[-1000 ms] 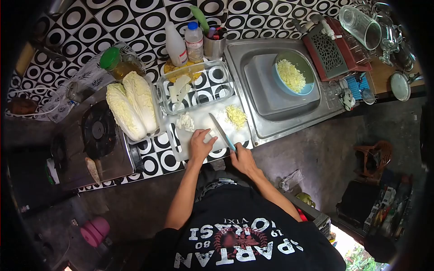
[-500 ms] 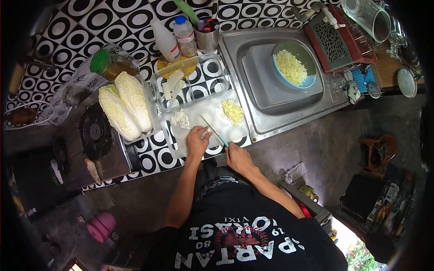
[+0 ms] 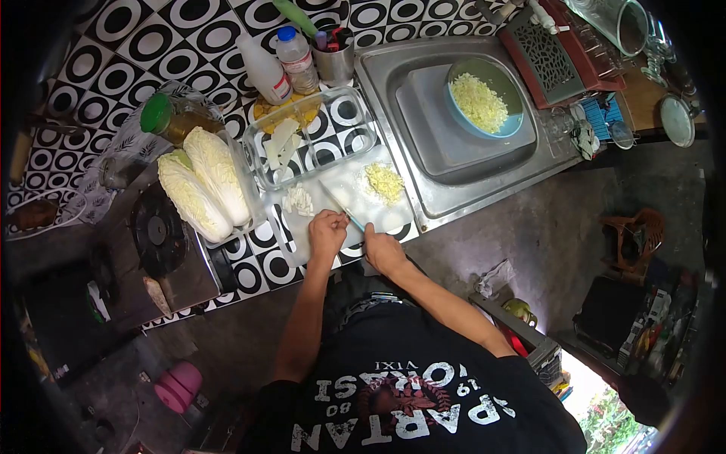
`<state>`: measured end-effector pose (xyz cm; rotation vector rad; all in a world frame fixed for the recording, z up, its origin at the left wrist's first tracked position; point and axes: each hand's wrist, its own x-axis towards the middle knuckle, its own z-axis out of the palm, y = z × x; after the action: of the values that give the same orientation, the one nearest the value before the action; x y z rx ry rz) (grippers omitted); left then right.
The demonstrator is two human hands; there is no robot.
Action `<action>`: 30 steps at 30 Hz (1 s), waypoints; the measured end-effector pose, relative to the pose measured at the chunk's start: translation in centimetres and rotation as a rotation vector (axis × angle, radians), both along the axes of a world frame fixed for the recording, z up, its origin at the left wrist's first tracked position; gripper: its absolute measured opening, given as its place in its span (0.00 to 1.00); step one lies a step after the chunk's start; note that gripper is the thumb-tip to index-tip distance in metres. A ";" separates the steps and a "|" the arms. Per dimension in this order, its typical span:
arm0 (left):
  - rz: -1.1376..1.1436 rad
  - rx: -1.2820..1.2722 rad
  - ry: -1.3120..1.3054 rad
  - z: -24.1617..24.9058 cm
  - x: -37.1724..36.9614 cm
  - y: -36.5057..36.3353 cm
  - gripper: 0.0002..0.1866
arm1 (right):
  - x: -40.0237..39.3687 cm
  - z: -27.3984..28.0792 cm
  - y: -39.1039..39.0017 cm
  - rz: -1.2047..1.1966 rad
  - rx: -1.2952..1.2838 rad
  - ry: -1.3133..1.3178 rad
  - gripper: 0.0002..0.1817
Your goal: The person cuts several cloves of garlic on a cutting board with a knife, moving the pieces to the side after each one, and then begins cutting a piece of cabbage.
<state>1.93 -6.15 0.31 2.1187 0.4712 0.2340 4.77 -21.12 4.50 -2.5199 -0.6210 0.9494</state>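
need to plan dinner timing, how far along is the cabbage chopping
Done: a blue bowl in the sink holds chopped cabbage, and a small yellow chopped pile sits on the white cutting board. In hand: the right hand grips a blue-handled knife while the left hand steadies a piece. Left: two whole napa cabbages and pale strips in the clear glass dish.

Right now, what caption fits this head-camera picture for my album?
Left hand steadies food while right hand holds knife on cutting board.
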 end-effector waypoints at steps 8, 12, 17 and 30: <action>0.047 -0.017 0.034 0.0 -0.1 -0.2 0.05 | 0.6 2.3 -1.2 0.024 -0.022 0.052 0.15; 0.049 -0.014 0.052 0.3 0.0 -0.2 0.04 | -0.3 2.9 -0.6 -0.003 -0.029 0.044 0.15; 0.030 0.009 0.003 -0.1 -0.1 -0.1 0.04 | -1.2 0.7 -0.5 -0.026 -0.027 0.031 0.16; 0.052 0.032 -0.003 0.1 -0.3 -0.3 0.04 | 0.6 1.3 0.1 0.033 -0.071 0.000 0.14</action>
<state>1.66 -6.42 0.40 2.1388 0.5248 0.2760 5.41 -21.06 5.79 -2.5787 -0.6412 1.0000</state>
